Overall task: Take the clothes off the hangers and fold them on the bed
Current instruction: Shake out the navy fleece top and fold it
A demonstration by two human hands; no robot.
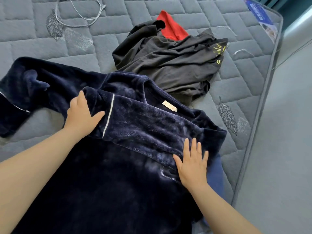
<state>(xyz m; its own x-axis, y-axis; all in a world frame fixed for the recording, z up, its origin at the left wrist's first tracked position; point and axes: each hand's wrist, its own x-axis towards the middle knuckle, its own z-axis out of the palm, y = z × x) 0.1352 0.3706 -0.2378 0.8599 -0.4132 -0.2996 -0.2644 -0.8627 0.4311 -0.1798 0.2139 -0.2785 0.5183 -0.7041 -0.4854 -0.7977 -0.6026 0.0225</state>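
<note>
Navy fleece top (118,174) at 6 o'clock on mattress (25,39). Pinching folded sleeve (143,125) with left hand (82,114); pressing with right hand (192,164), flat, fingers released. Risk: springy fold reopening on release; dragging loose sleeve (25,85) at 9 o'clock askew.

Single head-worn view, forward and down, close above the bed (236,81)
</note>
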